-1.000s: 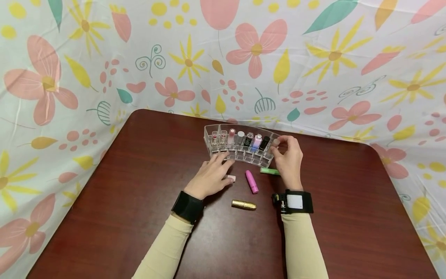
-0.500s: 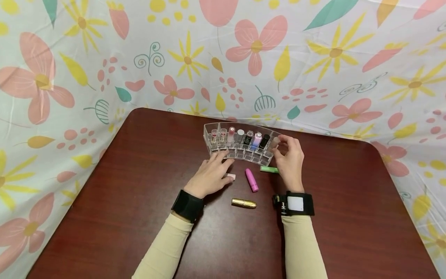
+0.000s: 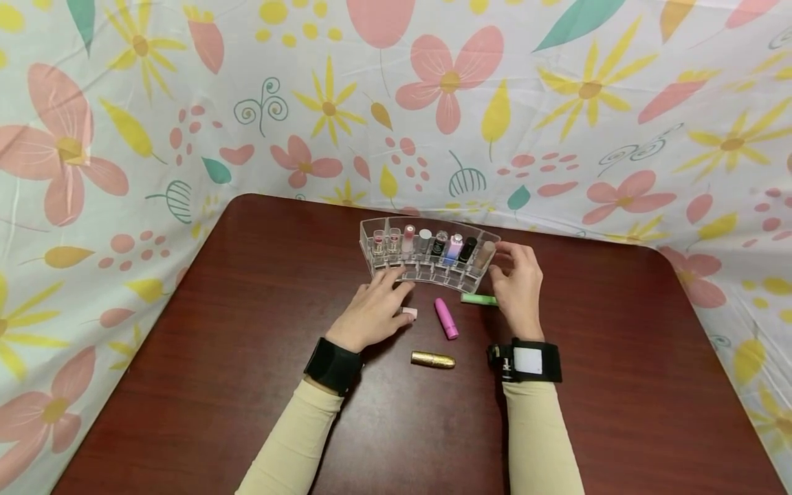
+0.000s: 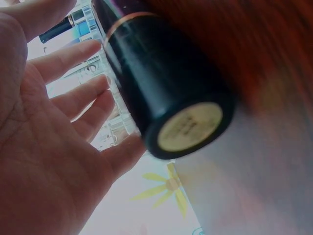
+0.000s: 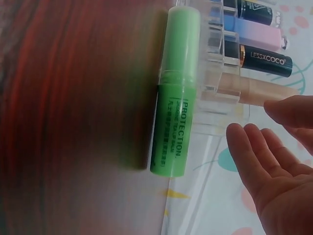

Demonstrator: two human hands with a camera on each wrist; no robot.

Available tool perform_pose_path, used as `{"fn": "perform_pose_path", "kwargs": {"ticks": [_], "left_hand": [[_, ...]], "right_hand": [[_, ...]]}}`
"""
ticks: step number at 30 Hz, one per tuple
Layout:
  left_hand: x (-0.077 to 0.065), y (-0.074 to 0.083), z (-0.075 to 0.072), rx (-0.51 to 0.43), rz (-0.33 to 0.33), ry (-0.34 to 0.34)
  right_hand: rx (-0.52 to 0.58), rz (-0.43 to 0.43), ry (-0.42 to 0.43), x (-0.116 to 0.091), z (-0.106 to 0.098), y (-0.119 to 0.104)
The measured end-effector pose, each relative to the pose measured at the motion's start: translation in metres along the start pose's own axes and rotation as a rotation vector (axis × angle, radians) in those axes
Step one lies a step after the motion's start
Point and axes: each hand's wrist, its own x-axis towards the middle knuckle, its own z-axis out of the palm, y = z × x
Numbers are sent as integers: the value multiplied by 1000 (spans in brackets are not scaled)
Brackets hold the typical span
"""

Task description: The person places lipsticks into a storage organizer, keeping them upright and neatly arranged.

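A clear curved lipstick holder (image 3: 427,278) stands toward the back of the table, with several lipsticks upright in its rear row. My right hand (image 3: 518,289) is at its right end, fingers apart, beside a beige lipstick tube (image 5: 266,91) in the end slot. One fingertip is close to that tube; whether it touches cannot be told. My left hand (image 3: 370,313) has its fingers spread at the holder's front edge. Near its palm lies a black lipstick tube (image 4: 166,73), mostly hidden in the head view. A pale piece (image 3: 409,313) shows beside the left thumb.
A green lip balm (image 5: 173,98) lies in front of the holder, by the right hand. A pink tube (image 3: 446,318) and a gold tube (image 3: 433,359) lie nearer on the brown table (image 3: 247,289). Flowered cloth (image 3: 346,103) hangs behind the table.
My right hand has eased off the beige tube and drawn slightly right, so the tube shows more fully in its slot. The left hand has stayed put.
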Motion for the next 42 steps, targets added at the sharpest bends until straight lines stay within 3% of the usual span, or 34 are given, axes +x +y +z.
{"fn": "perform_pose_path", "kwargs": {"ticks": [11,18,24,28,34,39,42], "left_hand": [[-1,-1,-5,-71,22,36],[-5,-11,-17,-87,25,83],[-9,-18,-26,-108,-25,87],[-12,-17,-34,-113,-31,125],[-21,-5,-53,-93,-5,182],[-29,8,-70,-80,25,227],[-34,14,-75,-54,18,208]], "right_hand": [[0,21,-27,-2,-10,-3],[-35,32,-27,-5,-14,-14],[-43,71,-17,-9,-22,-18],[-43,78,3,-12,-30,-25],[-82,12,12,-16,-42,-49],[-77,-79,-38,-21,-48,-78],[-63,-125,-96,-24,-44,-97]]}}
